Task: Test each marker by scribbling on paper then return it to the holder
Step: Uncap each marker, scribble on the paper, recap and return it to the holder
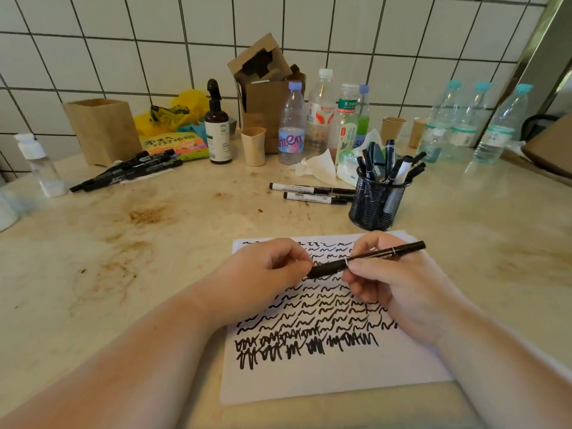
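Note:
A black marker (pixel 383 253) lies slanted above the white paper (pixel 334 373), which is covered with black scribbles. My right hand (pixel 399 286) grips the marker's barrel. My left hand (pixel 263 270) pinches its left end, the cap end, with curled fingers. The black mesh holder (pixel 376 201) stands just beyond the paper, with several markers in it. Two white-barrelled markers (pixel 312 193) lie on the counter left of the holder. A bunch of black markers (pixel 130 170) lies at the far left.
Several water bottles (pixel 292 125), a brown spray bottle (pixel 219 131), paper cups, a crumpled tissue (pixel 315 167) and cardboard boxes (pixel 105 130) line the tiled back wall. A small clear bottle (pixel 41 165) stands at the left edge of the stained counter.

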